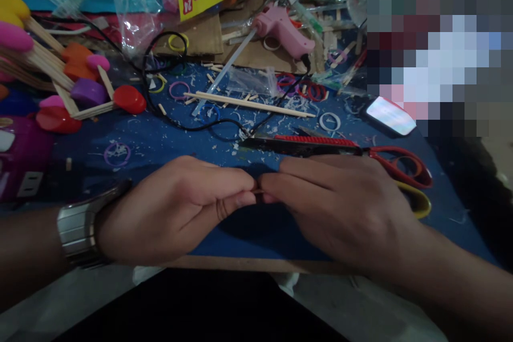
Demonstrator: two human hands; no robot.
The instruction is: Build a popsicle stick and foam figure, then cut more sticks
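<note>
Close to the table's front edge, my left hand (172, 208) and my right hand (344, 208) meet almost fingertip to fingertip. Both are closed in a pinch on a thin wooden stick (258, 191), of which only a short bit shows between the fingers. Just beyond the right hand lie a box cutter (304, 144) with a red and black handle and scissors (404, 165) with red and yellow grips, partly hidden by that hand. Two wooden skewers (252, 104) rest farther back, across a translucent glue stick (228, 67) that runs to a pink glue gun (284, 32).
A black cord (180, 125) loops over the blue table (160, 141) among loom bands and white scraps. Stick constructions with coloured foam pieces (88, 93) and a purple object (24, 160) stand at left. Plastic bags and cardboard (204, 37) fill the back. A phone-like device (390, 116) is at right.
</note>
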